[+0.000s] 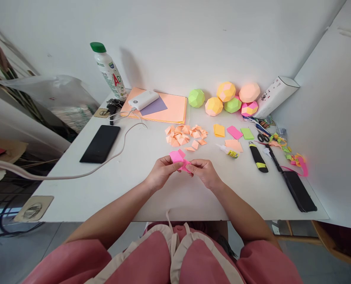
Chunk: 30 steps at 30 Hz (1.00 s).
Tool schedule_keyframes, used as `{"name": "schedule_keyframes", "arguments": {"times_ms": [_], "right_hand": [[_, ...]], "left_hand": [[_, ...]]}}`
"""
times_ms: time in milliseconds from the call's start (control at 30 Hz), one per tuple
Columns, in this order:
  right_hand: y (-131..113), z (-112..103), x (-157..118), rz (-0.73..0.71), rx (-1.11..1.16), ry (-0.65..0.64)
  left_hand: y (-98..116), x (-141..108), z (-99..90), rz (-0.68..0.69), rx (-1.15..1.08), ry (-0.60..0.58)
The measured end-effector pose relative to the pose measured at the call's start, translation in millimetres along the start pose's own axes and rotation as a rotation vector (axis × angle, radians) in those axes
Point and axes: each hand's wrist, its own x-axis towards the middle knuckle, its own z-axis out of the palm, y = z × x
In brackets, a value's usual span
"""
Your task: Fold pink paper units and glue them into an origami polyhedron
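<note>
A piece of folded pink paper (179, 157) is held over the near middle of the white table. My left hand (162, 172) pinches its left side between thumb and fingers. On the other side, my right hand (204, 172) grips the right edge the same way. Just beyond the hands lies a pile of small folded peach paper pieces (179, 136). A small glue bottle (229, 151) rests to the right of them, by a peach paper stack (233, 145). Orange slips (219, 130), pink slips (234, 132) and green slips (246, 133) lie behind the glue.
Several faceted paper balls (226, 91) stand along the wall. Scissors (263, 136), a black-and-yellow cutter (258, 157) and paper scraps (295, 158) lie at right. At left are a phone (100, 144), a cable (116, 157), a power bank (143, 100) on peach sheets (173, 107), and a bottle (110, 73).
</note>
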Motion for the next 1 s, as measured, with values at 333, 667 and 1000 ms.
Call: {"name": "schedule_keyframes", "arguments": {"times_ms": [333, 667, 1000], "right_hand": [[1, 1, 0, -0.009, -0.014, 0.044], [-1, 8, -3, -0.062, 0.037, 0.040], [-2, 5, 1, 0.118, 0.214, 0.007]], "left_hand": [[-3, 0, -0.9, 0.021, 0.024, -0.028], [-6, -3, 0.5, 0.096, 0.160, -0.029], [-6, -6, 0.7, 0.095, 0.192, -0.091]]}}
